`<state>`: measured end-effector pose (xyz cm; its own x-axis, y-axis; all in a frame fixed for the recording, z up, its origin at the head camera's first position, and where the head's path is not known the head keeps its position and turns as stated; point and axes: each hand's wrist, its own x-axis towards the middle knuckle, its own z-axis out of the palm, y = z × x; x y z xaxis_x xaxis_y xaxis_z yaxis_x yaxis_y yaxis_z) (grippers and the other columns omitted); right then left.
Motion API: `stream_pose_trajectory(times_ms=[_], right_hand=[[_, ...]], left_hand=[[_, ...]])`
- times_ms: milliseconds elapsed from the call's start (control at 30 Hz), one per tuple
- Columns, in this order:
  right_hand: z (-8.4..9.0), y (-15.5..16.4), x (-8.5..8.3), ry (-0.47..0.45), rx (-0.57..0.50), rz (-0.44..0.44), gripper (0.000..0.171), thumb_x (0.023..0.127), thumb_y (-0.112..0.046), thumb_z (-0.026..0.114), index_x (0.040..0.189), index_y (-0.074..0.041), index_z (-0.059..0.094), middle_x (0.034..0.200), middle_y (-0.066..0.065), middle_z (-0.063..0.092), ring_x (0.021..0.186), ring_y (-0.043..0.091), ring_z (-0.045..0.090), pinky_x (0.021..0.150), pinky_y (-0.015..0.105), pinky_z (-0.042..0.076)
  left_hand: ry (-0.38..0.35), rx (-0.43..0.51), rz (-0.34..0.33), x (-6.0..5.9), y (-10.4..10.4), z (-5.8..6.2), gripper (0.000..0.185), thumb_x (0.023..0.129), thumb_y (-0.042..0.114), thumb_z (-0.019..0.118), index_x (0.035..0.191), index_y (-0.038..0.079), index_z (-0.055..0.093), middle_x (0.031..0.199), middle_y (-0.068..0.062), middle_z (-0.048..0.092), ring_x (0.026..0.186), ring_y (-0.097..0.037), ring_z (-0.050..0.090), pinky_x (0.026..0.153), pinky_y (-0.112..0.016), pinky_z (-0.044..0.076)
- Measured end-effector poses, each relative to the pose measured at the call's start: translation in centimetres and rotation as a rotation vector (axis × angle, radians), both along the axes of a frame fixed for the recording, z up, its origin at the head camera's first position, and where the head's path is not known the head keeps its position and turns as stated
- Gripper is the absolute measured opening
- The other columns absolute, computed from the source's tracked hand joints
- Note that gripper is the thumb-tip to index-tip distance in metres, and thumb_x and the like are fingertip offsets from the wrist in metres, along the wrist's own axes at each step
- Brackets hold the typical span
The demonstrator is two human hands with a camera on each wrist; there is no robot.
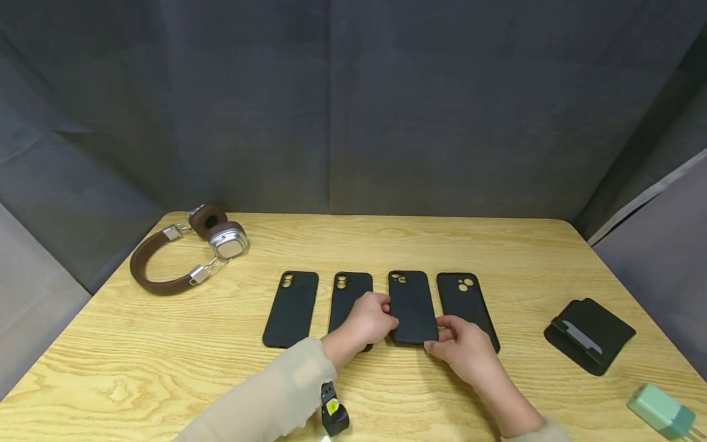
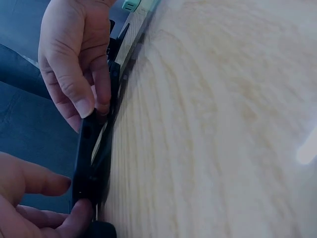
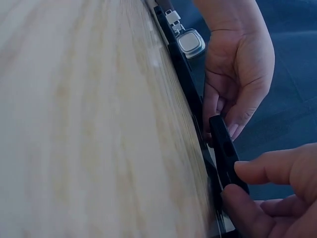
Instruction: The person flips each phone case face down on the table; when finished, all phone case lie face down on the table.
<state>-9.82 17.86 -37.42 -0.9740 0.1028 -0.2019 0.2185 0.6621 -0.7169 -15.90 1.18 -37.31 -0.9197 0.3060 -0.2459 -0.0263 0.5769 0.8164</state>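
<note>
So there's a row of four black, matte, rounded-corner phone cases on a pale wood-grain table [image 1: 193, 368], backs up, and the one being handled is third from the left. That third case [image 1: 413, 310] sits between both hands, with its near edge looking tipped up a bit in the wrist views. The left hand [image 1: 369, 319] has thumb and fingers pinched on its left edge, and the right hand [image 1: 469, 353] pinches it at the near right corner, so both are clamped on the same case.

Container-wise: wood colour shows through the camera holes of the second case [image 1: 353, 291] and the fourth case [image 1: 466, 304]. Can't tell if anything's tucked inside the third one. The first case [image 1: 291, 310] lies flat at the far left of the row, and the left wrist crosses over the near part of the second.

Off to the right there's a flat black card holder [image 1: 610, 331] with a pale grey strip [image 1: 582, 336] showing in its slot; honestly can't tell if that's a card. Near it is a mint-green blocky plug charger [image 1: 657, 406], prongs out. Brown-and-silver over-ear headphones [image 1: 227, 240] lie over at the back left.
</note>
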Motion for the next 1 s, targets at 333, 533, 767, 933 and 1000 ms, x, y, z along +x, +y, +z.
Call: stream_pose_trajectory(times_ms=[333, 533, 767, 933, 1000], right_hand=[[-0.12, -0.36, -0.33, 0.015, 0.127, 0.053, 0.052, 0.078, -0.017, 0.073, 0.118, 0.009, 0.054, 0.084, 0.005, 0.057, 0.075, 0.017, 0.053, 0.066, 0.035, 0.046], [-0.02, -0.73, -0.45, 0.031, 0.190, 0.075, 0.045, 0.076, -0.014, 0.074, 0.112, 0.008, 0.058, 0.078, 0.003, 0.052, 0.073, 0.018, 0.049, 0.066, 0.035, 0.043], [0.01, -0.87, -0.62, 0.024, 0.224, 0.085, 0.041, 0.076, -0.014, 0.074, 0.107, 0.007, 0.058, 0.075, 0.002, 0.049, 0.073, 0.018, 0.047, 0.067, 0.035, 0.040], [0.18, -0.83, -0.46, 0.026, 0.213, 0.075, 0.046, 0.077, -0.016, 0.074, 0.112, 0.008, 0.058, 0.076, 0.001, 0.051, 0.073, 0.018, 0.049, 0.067, 0.035, 0.043], [0.36, -0.73, -0.30, 0.030, 0.202, 0.063, 0.049, 0.077, -0.016, 0.074, 0.115, 0.008, 0.057, 0.077, 0.001, 0.053, 0.072, 0.017, 0.050, 0.067, 0.036, 0.044]], left_hand=[[0.057, -0.176, -0.073, 0.19, 0.19, 0.28, 0.051, 0.084, 0.009, 0.067, 0.130, -0.004, 0.049, 0.115, -0.016, 0.060, 0.113, -0.027, 0.055, 0.086, -0.036, 0.049], [0.108, -0.246, -0.084, 0.20, 0.23, 0.25, 0.050, 0.080, 0.011, 0.072, 0.124, -0.005, 0.053, 0.109, -0.016, 0.063, 0.107, -0.027, 0.059, 0.082, -0.035, 0.051], [0.124, -0.264, -0.084, 0.06, 0.17, 0.27, 0.050, 0.080, 0.012, 0.073, 0.123, -0.004, 0.054, 0.105, -0.014, 0.064, 0.104, -0.026, 0.060, 0.080, -0.033, 0.051], [0.138, -0.243, -0.085, 0.17, -0.03, 0.25, 0.047, 0.081, 0.012, 0.071, 0.122, -0.005, 0.055, 0.097, -0.010, 0.062, 0.097, -0.021, 0.060, 0.076, -0.032, 0.050], [0.141, -0.219, -0.081, 0.29, -0.12, 0.44, 0.049, 0.082, 0.013, 0.070, 0.125, -0.004, 0.053, 0.099, -0.009, 0.061, 0.099, -0.021, 0.058, 0.079, -0.032, 0.050]])
